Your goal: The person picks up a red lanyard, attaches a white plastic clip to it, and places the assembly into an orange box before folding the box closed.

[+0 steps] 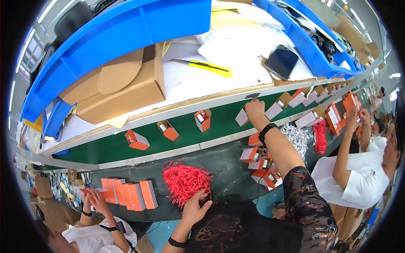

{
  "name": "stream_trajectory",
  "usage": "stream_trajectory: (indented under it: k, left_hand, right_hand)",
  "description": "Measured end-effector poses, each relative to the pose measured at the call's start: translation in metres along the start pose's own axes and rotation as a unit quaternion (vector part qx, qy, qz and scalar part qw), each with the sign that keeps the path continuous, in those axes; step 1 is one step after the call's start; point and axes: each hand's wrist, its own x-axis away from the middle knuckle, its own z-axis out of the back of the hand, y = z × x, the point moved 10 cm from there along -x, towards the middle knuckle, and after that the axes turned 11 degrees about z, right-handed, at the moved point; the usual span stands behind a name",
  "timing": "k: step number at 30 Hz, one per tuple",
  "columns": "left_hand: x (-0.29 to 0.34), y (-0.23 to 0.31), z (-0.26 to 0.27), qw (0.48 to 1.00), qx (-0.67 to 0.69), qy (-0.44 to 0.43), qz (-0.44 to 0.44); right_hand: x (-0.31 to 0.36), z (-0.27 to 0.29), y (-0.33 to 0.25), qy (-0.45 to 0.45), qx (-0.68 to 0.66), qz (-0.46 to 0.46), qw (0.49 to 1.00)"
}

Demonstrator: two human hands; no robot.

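My right hand point(255, 111) reaches out over the green conveyor belt, its fingers closed at the top of a small orange-and-white box point(242, 117). Part of that box is hidden behind the hand. Close to my body, my left hand point(195, 209) is at the lower edge of a pile of red ribbon-like strips point(185, 181). Its thumb and forefinger stand apart, and I see nothing held between them. Further left on the belt are three open-topped orange boxes, one point(203, 121) showing a silvery item inside.
Orange boxes point(147, 194) stand in a row at lower left, with more boxes point(262, 177) stacked beneath my right forearm. Silvery strips point(294, 139) lie beyond. A shelf holds a yellow cutter knife point(210, 66), a phone point(281, 62) and blue bins point(126, 38). Co-workers sit on both sides.
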Motion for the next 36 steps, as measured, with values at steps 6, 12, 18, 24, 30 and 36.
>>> stream_trajectory:
  k: [6,12,18,24,30,36]
  left_hand:
    - [0.015,-0.036,0.005,0.999,0.005,0.018,0.05]
    - [0.016,-0.038,0.011,0.994,0.038,0.014,0.099]
    - [0.013,-0.037,0.016,0.997,0.008,0.064,0.049]
    - [-0.014,-0.151,0.051,0.968,-0.029,0.198,0.15]
    - [-0.071,-0.183,0.078,0.922,-0.238,0.278,0.122]
    - [-0.11,-0.193,0.068,0.874,-0.374,0.25,0.183]
  right_hand:
    - [0.009,-0.017,-0.02,0.063,0.034,-0.008,0.997]
    - [0.026,-0.048,-0.031,0.003,-0.08,-0.032,0.996]
    - [0.049,0.018,-0.029,0.084,-0.047,0.054,0.994]
    - [0.214,0.151,-0.014,0.302,-0.402,0.107,0.858]
    - [0.389,0.14,-0.029,0.232,-0.516,0.038,0.823]
    - [0.44,0.131,-0.033,0.225,-0.529,0.1,0.812]
